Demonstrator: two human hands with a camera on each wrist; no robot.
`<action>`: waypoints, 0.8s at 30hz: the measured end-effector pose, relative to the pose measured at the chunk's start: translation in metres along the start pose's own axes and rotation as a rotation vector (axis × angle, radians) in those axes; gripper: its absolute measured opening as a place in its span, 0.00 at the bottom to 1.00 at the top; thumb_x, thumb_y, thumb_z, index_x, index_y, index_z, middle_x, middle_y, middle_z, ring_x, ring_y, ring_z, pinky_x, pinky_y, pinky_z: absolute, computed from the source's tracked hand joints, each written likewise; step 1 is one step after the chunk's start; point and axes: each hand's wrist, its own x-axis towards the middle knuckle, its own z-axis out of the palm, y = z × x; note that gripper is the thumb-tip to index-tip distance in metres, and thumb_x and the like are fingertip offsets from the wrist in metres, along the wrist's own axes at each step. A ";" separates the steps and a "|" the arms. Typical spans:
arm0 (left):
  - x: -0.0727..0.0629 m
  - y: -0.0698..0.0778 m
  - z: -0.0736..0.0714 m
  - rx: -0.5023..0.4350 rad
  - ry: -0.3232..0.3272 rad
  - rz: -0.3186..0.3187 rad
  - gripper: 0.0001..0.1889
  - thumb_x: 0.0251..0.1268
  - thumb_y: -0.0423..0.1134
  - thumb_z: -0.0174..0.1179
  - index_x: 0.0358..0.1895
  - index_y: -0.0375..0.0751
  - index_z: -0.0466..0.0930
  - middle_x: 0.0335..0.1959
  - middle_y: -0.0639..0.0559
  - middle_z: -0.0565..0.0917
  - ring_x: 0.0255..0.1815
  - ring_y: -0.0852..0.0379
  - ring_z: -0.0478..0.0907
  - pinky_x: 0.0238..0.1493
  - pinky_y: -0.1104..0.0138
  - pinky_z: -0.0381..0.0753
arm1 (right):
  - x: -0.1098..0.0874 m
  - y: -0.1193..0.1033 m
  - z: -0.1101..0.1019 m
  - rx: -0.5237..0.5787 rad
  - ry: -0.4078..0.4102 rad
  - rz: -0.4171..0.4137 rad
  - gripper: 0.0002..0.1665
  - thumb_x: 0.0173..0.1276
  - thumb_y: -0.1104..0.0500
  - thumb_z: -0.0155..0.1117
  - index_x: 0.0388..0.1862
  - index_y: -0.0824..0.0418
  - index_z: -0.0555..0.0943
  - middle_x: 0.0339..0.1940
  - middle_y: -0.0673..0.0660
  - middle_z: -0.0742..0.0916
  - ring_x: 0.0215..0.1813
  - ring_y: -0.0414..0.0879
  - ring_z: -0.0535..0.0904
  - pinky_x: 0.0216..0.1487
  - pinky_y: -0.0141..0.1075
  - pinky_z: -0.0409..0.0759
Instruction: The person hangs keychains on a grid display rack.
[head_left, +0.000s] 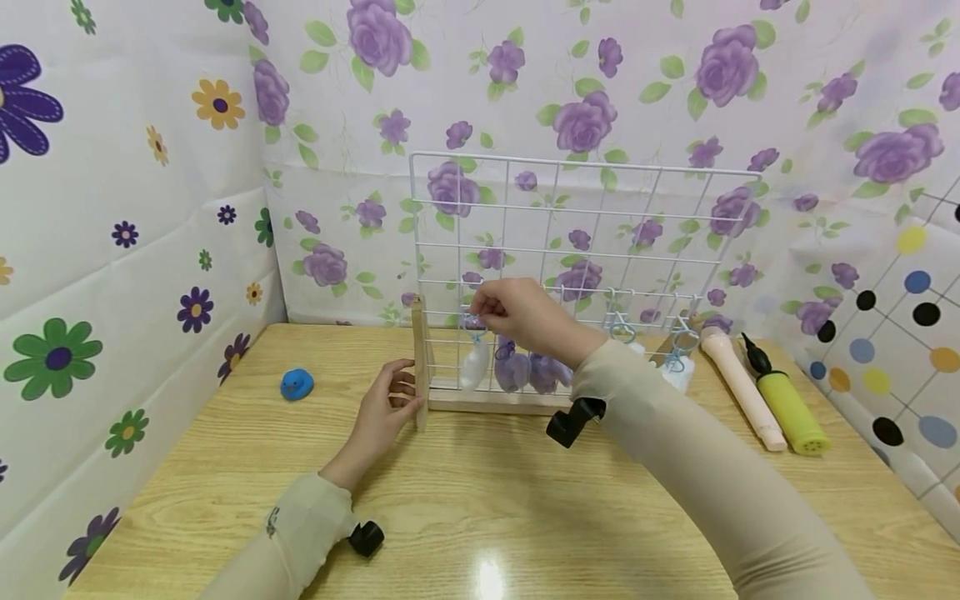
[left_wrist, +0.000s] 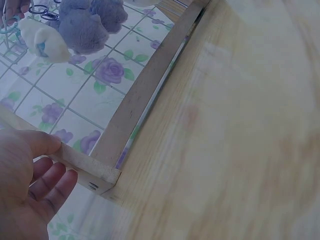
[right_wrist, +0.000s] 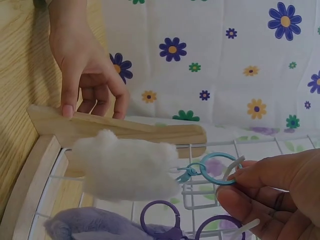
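My right hand [head_left: 525, 312] pinches a light-blue key ring [right_wrist: 202, 168] between thumb and forefinger, at the tip of a hook on the white wire grid [head_left: 585, 164]. A fluffy white plush charm [right_wrist: 127, 165] hangs from that ring, near the grid's left end. Beside it two purple plush charms [head_left: 512, 372] hang on purple rings [right_wrist: 160, 202]. My left hand [head_left: 382, 408] grips the upright wooden end piece [head_left: 421, 358] of the grid's stand, thumb on the near side and fingers round the far side.
More white plush charms [head_left: 677, 372] on blue rings hang at the grid's right end, partly behind my right forearm. A blue duck toy [head_left: 297, 384] sits on the table to the left. To the right lie a pink tube [head_left: 742, 387] and a yellow-green hand pump [head_left: 792, 410].
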 end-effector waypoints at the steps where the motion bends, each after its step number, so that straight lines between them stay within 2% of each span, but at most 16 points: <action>1: 0.000 0.000 0.000 -0.003 -0.001 0.002 0.29 0.62 0.24 0.60 0.65 0.32 0.62 0.51 0.33 0.75 0.49 0.40 0.76 0.47 0.65 0.80 | 0.001 0.001 0.001 -0.002 -0.004 0.000 0.07 0.68 0.67 0.57 0.42 0.64 0.82 0.38 0.58 0.87 0.41 0.46 0.82 0.45 0.33 0.82; 10: -0.001 0.001 -0.001 -0.013 -0.010 -0.012 0.28 0.62 0.24 0.59 0.66 0.33 0.62 0.52 0.33 0.74 0.50 0.40 0.75 0.48 0.63 0.80 | 0.004 0.000 0.002 -0.032 -0.034 0.013 0.07 0.69 0.67 0.57 0.41 0.63 0.82 0.39 0.58 0.87 0.41 0.46 0.82 0.46 0.34 0.82; 18: 0.000 0.000 -0.001 -0.005 -0.012 -0.015 0.28 0.62 0.24 0.59 0.66 0.33 0.61 0.52 0.33 0.74 0.50 0.40 0.75 0.48 0.64 0.80 | 0.005 -0.002 0.002 -0.039 -0.028 0.018 0.07 0.68 0.68 0.58 0.41 0.62 0.82 0.39 0.57 0.87 0.43 0.47 0.82 0.48 0.34 0.82; 24: 0.009 -0.029 0.005 -0.003 -0.002 -0.005 0.30 0.62 0.26 0.61 0.67 0.37 0.61 0.54 0.35 0.74 0.51 0.41 0.75 0.48 0.64 0.80 | 0.003 -0.002 0.001 0.004 0.015 0.017 0.08 0.67 0.68 0.59 0.43 0.65 0.82 0.41 0.58 0.87 0.44 0.47 0.83 0.49 0.34 0.83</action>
